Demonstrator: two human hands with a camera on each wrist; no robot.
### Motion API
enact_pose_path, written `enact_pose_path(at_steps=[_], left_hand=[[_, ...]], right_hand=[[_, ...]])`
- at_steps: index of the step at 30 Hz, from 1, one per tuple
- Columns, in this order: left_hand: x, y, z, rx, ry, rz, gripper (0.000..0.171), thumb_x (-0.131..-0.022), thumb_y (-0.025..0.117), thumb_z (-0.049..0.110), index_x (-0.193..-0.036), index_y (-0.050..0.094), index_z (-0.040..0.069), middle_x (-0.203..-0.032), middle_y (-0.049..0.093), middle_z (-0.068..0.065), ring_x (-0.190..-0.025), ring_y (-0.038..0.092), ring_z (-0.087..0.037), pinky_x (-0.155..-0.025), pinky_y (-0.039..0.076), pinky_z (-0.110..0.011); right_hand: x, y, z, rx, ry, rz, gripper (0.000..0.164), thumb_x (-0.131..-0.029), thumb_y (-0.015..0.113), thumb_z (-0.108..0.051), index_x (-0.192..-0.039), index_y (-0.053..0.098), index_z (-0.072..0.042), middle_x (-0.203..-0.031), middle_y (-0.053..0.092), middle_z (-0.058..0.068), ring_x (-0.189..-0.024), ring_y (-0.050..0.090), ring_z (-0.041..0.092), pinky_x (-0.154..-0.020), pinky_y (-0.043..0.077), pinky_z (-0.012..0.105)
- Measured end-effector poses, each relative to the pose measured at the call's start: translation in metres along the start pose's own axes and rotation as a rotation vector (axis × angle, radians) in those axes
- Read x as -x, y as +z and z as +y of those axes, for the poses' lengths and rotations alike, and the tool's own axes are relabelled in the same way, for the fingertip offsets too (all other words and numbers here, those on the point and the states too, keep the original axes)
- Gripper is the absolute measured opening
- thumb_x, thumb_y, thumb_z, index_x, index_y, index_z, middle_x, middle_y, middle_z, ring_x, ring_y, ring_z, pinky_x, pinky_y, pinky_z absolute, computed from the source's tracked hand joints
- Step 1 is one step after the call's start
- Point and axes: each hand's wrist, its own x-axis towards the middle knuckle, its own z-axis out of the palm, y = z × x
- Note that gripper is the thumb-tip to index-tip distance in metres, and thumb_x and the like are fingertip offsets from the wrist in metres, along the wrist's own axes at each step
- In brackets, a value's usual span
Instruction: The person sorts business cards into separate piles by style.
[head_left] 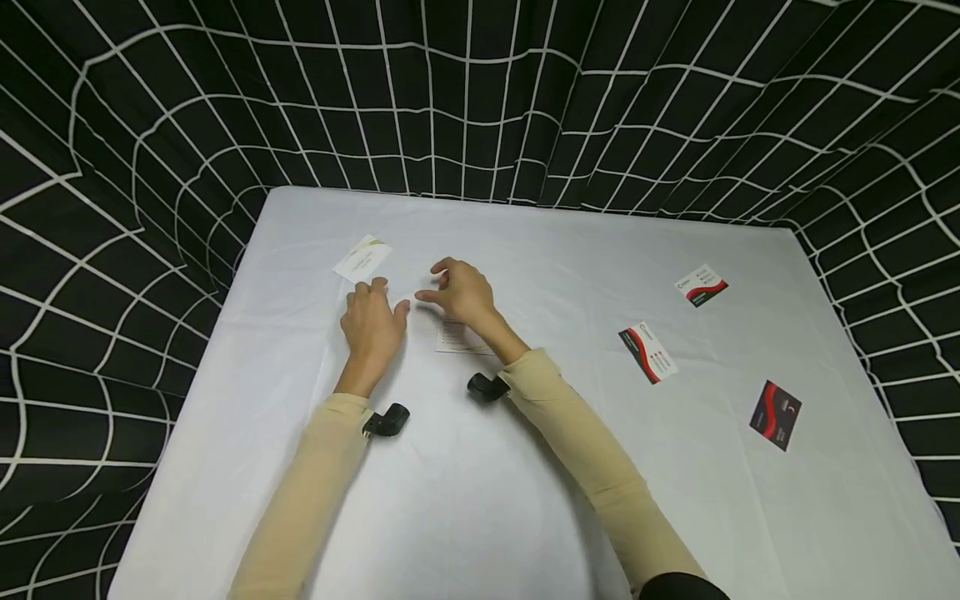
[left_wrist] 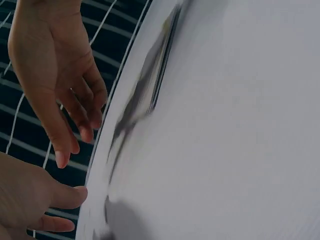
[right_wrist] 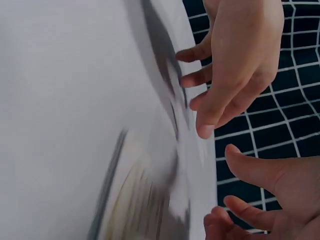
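My left hand (head_left: 372,325) is low over the white cloth, fingers spread and thumb out to the side. Its fingertips are right at the near edge of a white card with faint print (head_left: 362,258). To its right, my right hand (head_left: 465,292) hovers with bent fingers, thumb and forefinger apart and nothing between them. Below that hand lies a second pale printed card (head_left: 459,337), partly covered by the hand and wrist. The left wrist view shows this card (left_wrist: 155,75) tilted and blurred, with the left hand (left_wrist: 40,200) at lower left.
On the right of the white-covered table (head_left: 450,500) lie a white card with a red and black wave (head_left: 701,286), a similar card (head_left: 648,352) and a dark card with a red stripe (head_left: 776,415). Black netted curtain (head_left: 465,92) encloses the table's back and sides.
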Motion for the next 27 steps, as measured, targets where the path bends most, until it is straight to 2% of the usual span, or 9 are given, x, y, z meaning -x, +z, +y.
enact_pose_path(at_steps=[7,10,14,18,21,27], left_hand=[[-0.023,-0.012,-0.025,-0.038,-0.048,0.047,0.056,-0.083,0.064,0.023,-0.125,0.044,-0.009,-0.119,0.046,-0.026,-0.103,0.045,-0.041,-0.078,0.041,-0.051],[-0.032,-0.013,-0.032,-0.029,-0.056,0.04,0.059,-0.083,0.064,0.023,-0.127,0.042,-0.01,-0.122,0.043,-0.026,-0.104,0.045,-0.042,-0.077,0.042,-0.052],[-0.041,-0.013,-0.038,-0.033,-0.056,0.04,0.058,-0.083,0.063,0.019,-0.129,0.04,-0.007,-0.12,0.047,-0.024,-0.102,0.047,-0.042,-0.074,0.043,-0.054],[-0.046,-0.011,-0.043,-0.041,-0.056,0.063,0.051,-0.083,0.057,0.011,-0.13,0.042,-0.002,-0.117,0.052,-0.023,-0.1,0.051,-0.043,-0.073,0.043,-0.057],[-0.048,-0.01,-0.044,-0.034,-0.054,0.081,0.045,-0.084,0.052,0.006,-0.128,0.044,-0.001,-0.116,0.053,-0.023,-0.099,0.052,-0.043,-0.072,0.043,-0.057],[-0.054,-0.011,-0.047,0.037,-0.057,0.101,0.044,-0.083,0.056,0.004,-0.126,0.048,-0.001,-0.115,0.053,-0.023,-0.099,0.051,-0.04,-0.074,0.044,-0.053]], right_hand=[[-0.032,0.031,-0.042,0.041,-0.059,0.02,0.054,-0.078,0.069,-0.037,-0.121,0.055,-0.008,-0.108,0.058,0.007,-0.097,0.055,0.02,-0.079,0.044,0.031],[-0.044,0.044,-0.055,0.113,-0.056,0.049,0.055,-0.079,0.068,-0.036,-0.123,0.053,-0.006,-0.115,0.054,0.009,-0.103,0.052,0.024,-0.081,0.044,0.032],[-0.058,0.057,-0.068,0.22,-0.041,0.087,0.059,-0.079,0.066,-0.04,-0.123,0.051,-0.003,-0.12,0.052,0.01,-0.108,0.048,0.025,-0.087,0.042,0.034],[-0.066,0.066,-0.079,0.313,-0.041,0.078,0.061,-0.077,0.066,-0.046,-0.119,0.052,-0.003,-0.114,0.054,0.01,-0.105,0.049,0.024,-0.087,0.042,0.033],[-0.07,0.07,-0.087,0.364,-0.035,0.078,0.057,-0.074,0.069,-0.045,-0.112,0.055,-0.005,-0.107,0.057,0.008,-0.1,0.05,0.022,-0.084,0.043,0.032],[-0.077,0.07,-0.094,0.379,0.009,0.109,0.045,-0.072,0.073,-0.036,-0.102,0.057,-0.008,-0.102,0.054,0.009,-0.093,0.047,0.021,-0.08,0.041,0.032]])
